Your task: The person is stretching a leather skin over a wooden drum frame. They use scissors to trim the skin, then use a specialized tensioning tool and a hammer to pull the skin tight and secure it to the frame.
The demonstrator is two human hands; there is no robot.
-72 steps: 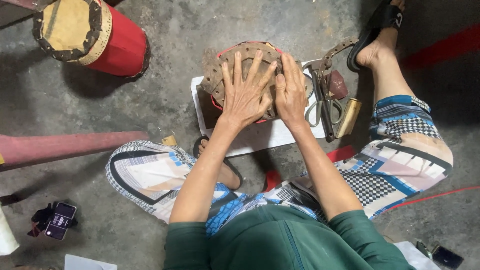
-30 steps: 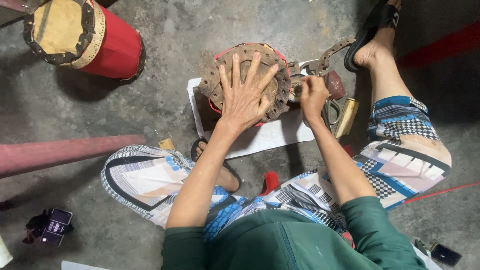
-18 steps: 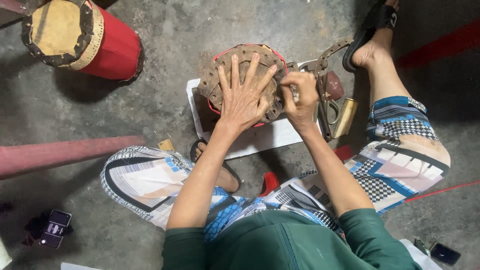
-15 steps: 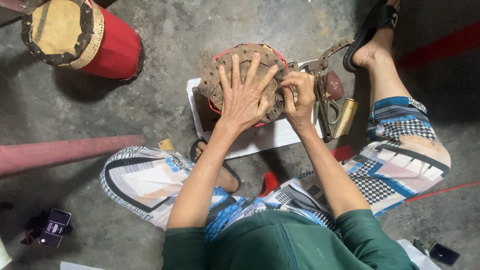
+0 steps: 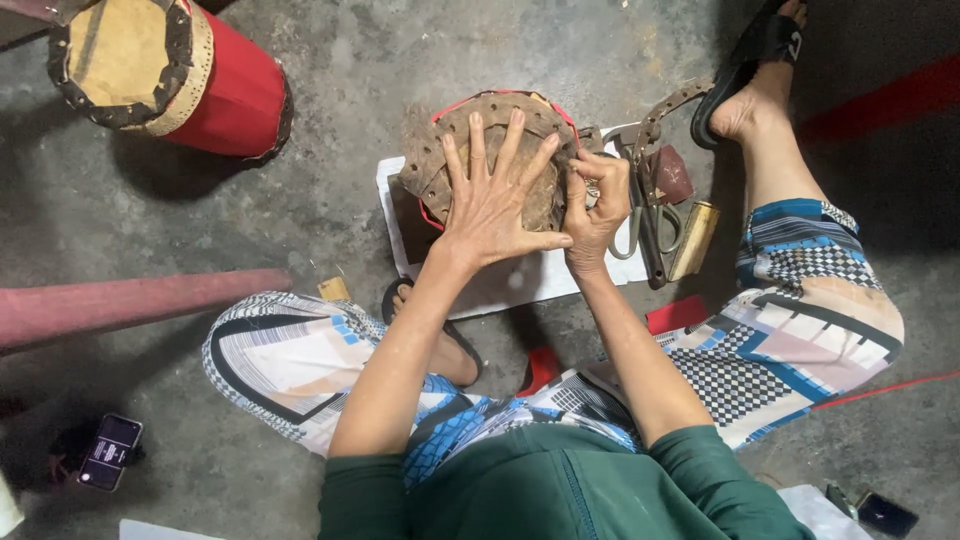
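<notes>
A small red drum (image 5: 436,215) with a brown hide head stands on a white sheet (image 5: 520,280) on the concrete floor. The hide's edge (image 5: 425,165) is punched with holes. My left hand (image 5: 495,195) lies flat on the hide, fingers spread wide. My right hand (image 5: 597,205) is at the drum's right rim, fingers pinched together on the edge of the hide; what it pinches is too small to make out.
A finished red drum (image 5: 200,85) lies at top left. A pink pole (image 5: 130,305) lies at left. Scissors (image 5: 645,225), a brass cylinder (image 5: 693,240) and a punched leather strap (image 5: 665,110) sit right of the drum. A phone (image 5: 108,452) lies at bottom left.
My right hand left the top of the hide, went to the tools at the right, then came back to the drum's right rim and pinched there. My left hand stayed flat.
</notes>
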